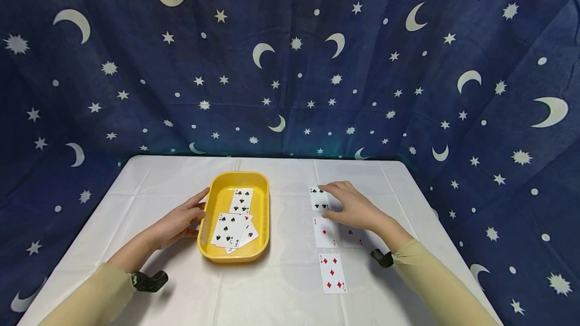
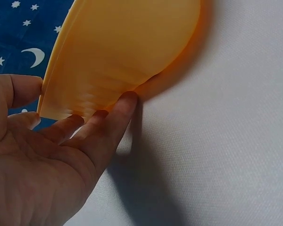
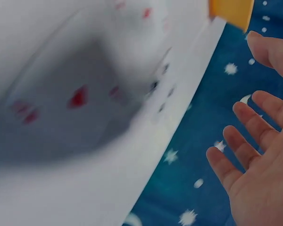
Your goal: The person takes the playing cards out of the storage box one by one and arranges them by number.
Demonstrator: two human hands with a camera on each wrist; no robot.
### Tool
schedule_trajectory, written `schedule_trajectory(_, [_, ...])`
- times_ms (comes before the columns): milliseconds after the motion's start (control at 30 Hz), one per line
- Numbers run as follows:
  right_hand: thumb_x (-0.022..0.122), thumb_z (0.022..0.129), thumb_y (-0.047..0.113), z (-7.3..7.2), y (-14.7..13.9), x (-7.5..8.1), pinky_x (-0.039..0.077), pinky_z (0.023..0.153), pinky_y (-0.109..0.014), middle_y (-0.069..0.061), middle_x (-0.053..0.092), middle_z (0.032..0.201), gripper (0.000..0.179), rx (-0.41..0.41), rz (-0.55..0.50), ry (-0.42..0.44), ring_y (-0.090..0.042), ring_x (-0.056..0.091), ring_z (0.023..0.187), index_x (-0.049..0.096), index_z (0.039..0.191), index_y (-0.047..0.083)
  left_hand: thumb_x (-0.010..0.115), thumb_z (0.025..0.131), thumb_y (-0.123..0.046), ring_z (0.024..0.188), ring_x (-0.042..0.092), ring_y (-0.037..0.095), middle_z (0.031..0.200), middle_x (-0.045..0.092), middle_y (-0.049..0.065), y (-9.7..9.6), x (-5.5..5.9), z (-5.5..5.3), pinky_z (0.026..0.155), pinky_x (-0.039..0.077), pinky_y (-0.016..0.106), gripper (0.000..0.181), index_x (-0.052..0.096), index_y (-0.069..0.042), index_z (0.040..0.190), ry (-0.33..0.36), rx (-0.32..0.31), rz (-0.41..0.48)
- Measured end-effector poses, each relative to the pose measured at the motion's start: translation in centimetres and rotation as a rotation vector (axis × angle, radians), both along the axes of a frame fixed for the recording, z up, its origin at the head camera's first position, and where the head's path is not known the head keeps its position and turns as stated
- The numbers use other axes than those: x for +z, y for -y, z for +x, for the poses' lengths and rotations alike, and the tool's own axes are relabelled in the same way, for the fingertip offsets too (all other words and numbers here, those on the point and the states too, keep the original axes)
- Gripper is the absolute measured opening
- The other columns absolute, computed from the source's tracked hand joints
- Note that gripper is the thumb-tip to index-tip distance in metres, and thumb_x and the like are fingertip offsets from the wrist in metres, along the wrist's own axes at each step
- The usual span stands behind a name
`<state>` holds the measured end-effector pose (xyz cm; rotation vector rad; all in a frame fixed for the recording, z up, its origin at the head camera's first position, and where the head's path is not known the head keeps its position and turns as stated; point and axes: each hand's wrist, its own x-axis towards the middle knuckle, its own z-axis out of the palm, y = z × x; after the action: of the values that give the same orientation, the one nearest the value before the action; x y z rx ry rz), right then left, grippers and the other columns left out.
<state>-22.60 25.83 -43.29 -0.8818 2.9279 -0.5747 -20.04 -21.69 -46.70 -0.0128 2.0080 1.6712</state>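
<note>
My left hand (image 1: 181, 223) is at the left side of a yellow tray (image 1: 265, 215); in the left wrist view its extended fingers touch the tray's outer wall (image 2: 127, 37). Inside the tray are a five of clubs (image 1: 241, 200) and a five of spades (image 1: 225, 230), overlapping other partly covered cards. My right hand (image 1: 355, 208) hovers over cards on the table, fingers spread and holding nothing. Close to its fingertips is a black clubs card (image 1: 319, 200), partly hidden. Below lie an ace of diamonds (image 1: 324, 235), a single-heart card (image 1: 352, 238) and a five of diamonds (image 1: 333, 275).
A white cloth (image 1: 290, 286) covers the table. Behind it hangs a dark blue curtain (image 1: 290, 94) patterned with moons and stars. The tray stands left of the loose cards, with a strip of tablecloth between them.
</note>
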Motion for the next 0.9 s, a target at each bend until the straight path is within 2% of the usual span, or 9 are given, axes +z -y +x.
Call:
schedule_trajectory(267, [0.075, 0.09, 0.041, -1.1, 6.2, 1.5, 0.035, 0.114, -0.046, -0.001, 0.05, 0.15, 0.072, 0.08, 0.031, -0.002, -0.022, 0.038, 0.14, 0.05, 0.153, 0.018, 0.047, 0.103, -0.015, 0.132, 0.047, 0.039, 0.167, 0.014, 0.024, 0.0, -0.1, 0.1, 0.094, 0.054, 0.046, 0.078, 0.004, -0.03, 0.166, 0.0, 0.001, -0.003])
schedule_trajectory(467, [0.073, 0.089, 0.046, -1.3, 10.9, 2.1, 0.035, 0.115, -0.045, 0.0, 0.052, 0.148, 0.074, 0.158, 0.086, -0.008, -0.021, 0.041, 0.137, 0.05, 0.153, 0.018, 0.046, 0.104, -0.015, 0.137, 0.044, 0.04, 0.168, 0.013, 0.024, 0.0, 0.0, 0.2, 0.095, 0.054, 0.047, 0.077, 0.004, -0.029, 0.166, -0.005, 0.0, 0.006])
schedule_trajectory(700, [0.072, 0.087, 0.054, -1.4, 14.8, 1.7, 0.035, 0.113, -0.041, 0.0, 0.052, 0.146, 0.077, 0.246, 0.158, -0.045, -0.02, 0.041, 0.134, 0.05, 0.153, 0.02, 0.046, 0.103, -0.013, 0.136, 0.044, 0.04, 0.167, 0.014, 0.024, 0.0, -0.2, 0.0, 0.095, 0.054, 0.047, 0.078, 0.003, -0.027, 0.167, -0.011, -0.006, 0.023])
schedule_trajectory(900, [0.07, 0.085, 0.061, -1.3, 17.6, 1.3, 0.037, 0.111, -0.037, 0.001, 0.053, 0.144, 0.08, 0.279, 0.241, -0.054, -0.019, 0.042, 0.131, 0.051, 0.152, 0.02, 0.046, 0.103, -0.012, 0.135, 0.044, 0.04, 0.167, 0.015, 0.025, 0.0, -0.2, -0.1, 0.094, 0.054, 0.046, 0.078, 0.003, -0.026, 0.167, -0.015, -0.007, 0.033])
